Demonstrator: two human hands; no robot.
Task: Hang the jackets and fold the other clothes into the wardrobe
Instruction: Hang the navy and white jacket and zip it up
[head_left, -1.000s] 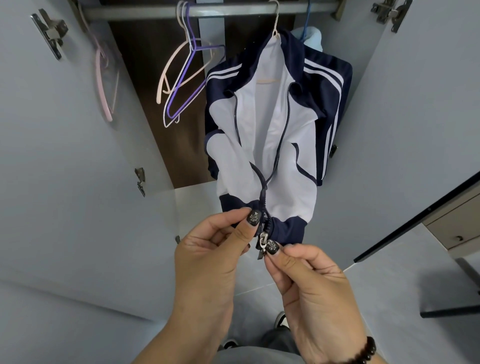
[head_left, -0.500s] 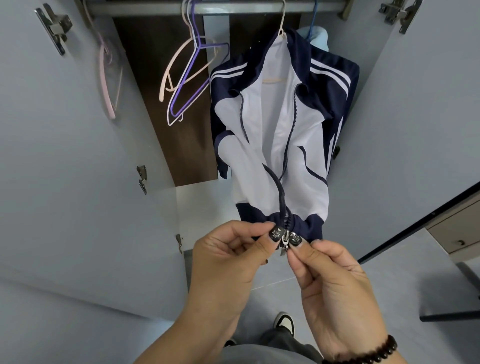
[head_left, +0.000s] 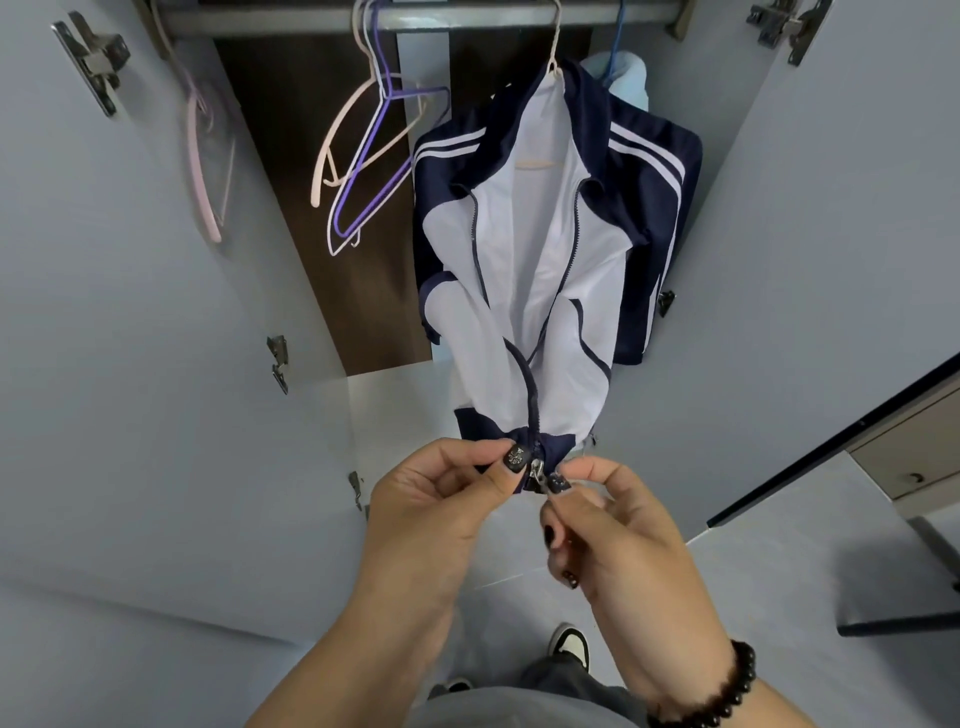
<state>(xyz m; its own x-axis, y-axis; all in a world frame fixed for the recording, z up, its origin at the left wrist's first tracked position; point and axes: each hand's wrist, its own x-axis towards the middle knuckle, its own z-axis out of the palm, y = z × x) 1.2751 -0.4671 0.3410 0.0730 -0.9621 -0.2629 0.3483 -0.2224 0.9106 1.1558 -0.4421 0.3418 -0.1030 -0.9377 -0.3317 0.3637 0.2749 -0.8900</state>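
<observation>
1. Fingers of the left hand (head_left: 436, 499) pinch the navy hem beside the zip
2. Right hand (head_left: 618, 525) pinches the zip pull (head_left: 537, 470)
3. Jacket (head_left: 545, 260) hangs from the far wardrobe rail (head_left: 467, 18), right of empty hangers (head_left: 363, 161)

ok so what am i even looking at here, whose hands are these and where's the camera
The camera sits on a person's head, looking forward and down, so the two bare hands are the wearer's own. No robot is involved. A navy and white jacket hangs on a hanger from the wardrobe rail. The left hand pinches the jacket's bottom hem, while the right hand pinches the zipper pull beside it. A few empty hangers hang to the left. Below, the wearer's shoe shows on the floor.
</observation>
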